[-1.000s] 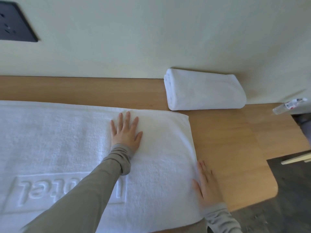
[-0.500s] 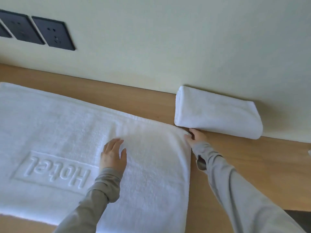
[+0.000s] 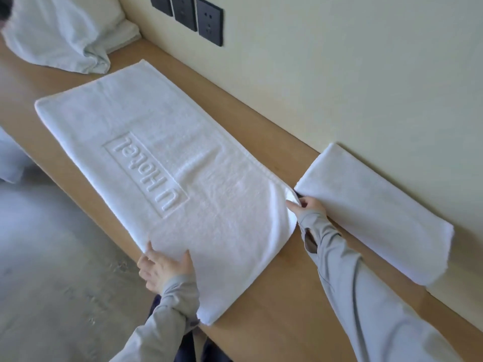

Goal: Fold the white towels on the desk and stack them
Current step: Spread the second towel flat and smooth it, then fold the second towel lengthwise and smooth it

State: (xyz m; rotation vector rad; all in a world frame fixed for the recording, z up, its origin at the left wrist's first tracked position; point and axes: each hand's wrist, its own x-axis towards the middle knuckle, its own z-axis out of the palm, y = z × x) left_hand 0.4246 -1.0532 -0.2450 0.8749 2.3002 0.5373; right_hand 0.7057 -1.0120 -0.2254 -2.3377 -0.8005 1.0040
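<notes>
A white towel [image 3: 167, 158] with a raised "U Hotel" mark lies spread flat along the wooden desk [image 3: 282, 304]. My left hand [image 3: 163, 265] grips its near edge at the desk's front. My right hand [image 3: 308, 206] pinches the towel's far right corner, which is lifted slightly off the desk. A folded white towel [image 3: 376, 212] lies against the wall, just right of my right hand. Both arms wear grey sleeves.
A crumpled pile of white cloth [image 3: 65, 35] sits at the desk's far left end. Dark wall sockets [image 3: 198, 17] are set above the desk. Grey floor [image 3: 52, 270] lies beyond the desk's front edge.
My left hand slid from the towel's middle to its near edge and took hold. My right hand now pinches and lifts the far right corner. The view has swung left.
</notes>
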